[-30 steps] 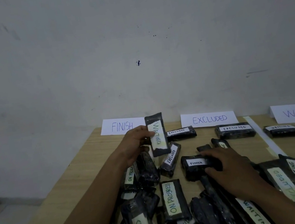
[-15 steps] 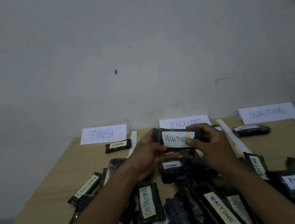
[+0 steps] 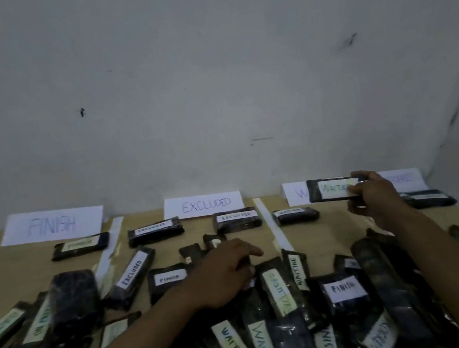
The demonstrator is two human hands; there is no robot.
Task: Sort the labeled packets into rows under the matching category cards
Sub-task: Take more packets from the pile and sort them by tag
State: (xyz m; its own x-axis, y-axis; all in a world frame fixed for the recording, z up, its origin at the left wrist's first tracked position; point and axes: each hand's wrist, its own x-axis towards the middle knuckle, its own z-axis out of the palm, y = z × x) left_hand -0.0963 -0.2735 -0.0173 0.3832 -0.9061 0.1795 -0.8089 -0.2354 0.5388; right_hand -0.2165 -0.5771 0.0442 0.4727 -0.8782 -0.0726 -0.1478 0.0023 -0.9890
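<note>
My right hand (image 3: pixel 375 198) grips a black packet labelled WAITING (image 3: pixel 332 188), held above the table in front of the WAITING card (image 3: pixel 297 197). Below that card lies one WAITING packet (image 3: pixel 296 215). My left hand (image 3: pixel 223 269) hovers or rests palm down over the pile of black packets (image 3: pixel 276 317) at the table's front, fingers loosely bent, holding nothing that I can see. The FINISH card (image 3: pixel 53 224) has one FINISH packet (image 3: pixel 81 245) under it. The EXCLUDED card (image 3: pixel 203 205) has two packets (image 3: pixel 155 231) (image 3: pixel 237 219) under it.
White paper strips (image 3: pixel 273 227) (image 3: pixel 108 248) divide the wooden table (image 3: pixel 1 266) into columns. A fourth card (image 3: pixel 405 178) at the far right has a packet (image 3: pixel 429 197) below it. A loose EXCLUDED packet (image 3: pixel 134 276) and a FINISH packet (image 3: pixel 168 278) lie near the pile. The wall stands close behind.
The WAITING packet went from both hands to my right hand alone, which carried it right to the WAITING card. My left hand dropped back to the pile.
</note>
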